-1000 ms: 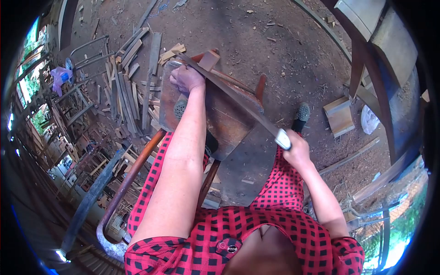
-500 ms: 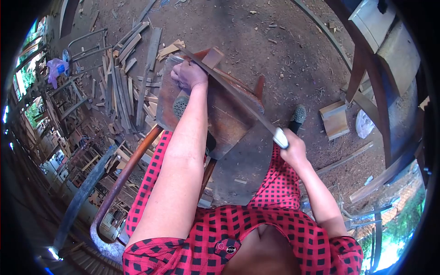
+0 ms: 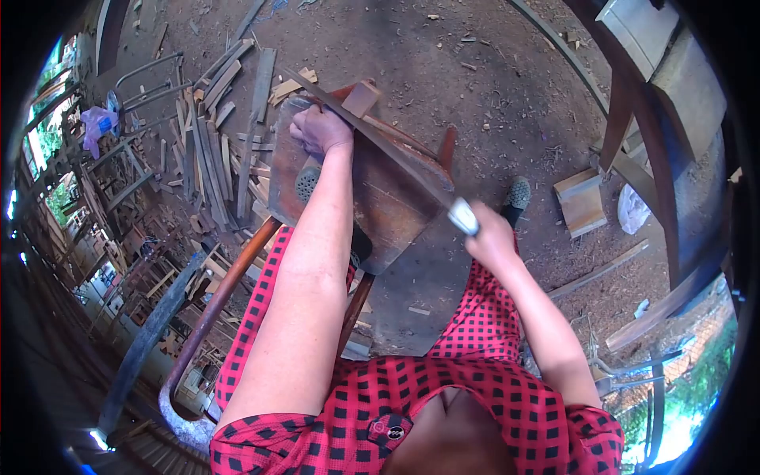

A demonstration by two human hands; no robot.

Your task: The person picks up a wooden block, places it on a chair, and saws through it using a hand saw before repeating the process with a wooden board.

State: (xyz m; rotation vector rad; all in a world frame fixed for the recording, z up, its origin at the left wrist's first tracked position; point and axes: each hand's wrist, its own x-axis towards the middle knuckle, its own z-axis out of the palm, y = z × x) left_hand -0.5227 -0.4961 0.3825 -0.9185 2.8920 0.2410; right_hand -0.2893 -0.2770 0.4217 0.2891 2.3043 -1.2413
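Observation:
A handsaw (image 3: 402,160) lies slantwise across a worn wooden seat or bench top (image 3: 388,210). Its pale handle (image 3: 463,217) is in my right hand (image 3: 492,240), fingers wrapped round it and slightly blurred. My left hand (image 3: 323,129) is closed at the far end of the seat, close beside the blade. A wooden block (image 3: 362,98) sticks out past the blade there; my left fingers appear closed on its near part, though the hand hides most of the hold. One perforated shoe (image 3: 307,184) shows on the seat beside my left forearm.
Scrap wood strips (image 3: 207,158) are heaped on the left, near metal frames and a purple plastic bag (image 3: 98,127). A curved metal armrest (image 3: 178,380) stands close by my left side. On the right are a wooden box-like piece (image 3: 580,203), a clear bag (image 3: 632,209) and dark beams (image 3: 645,150).
My right hand has pushed the saw up and left, so its tip reaches farther past the block. The left hand stays at the block, nearly still.

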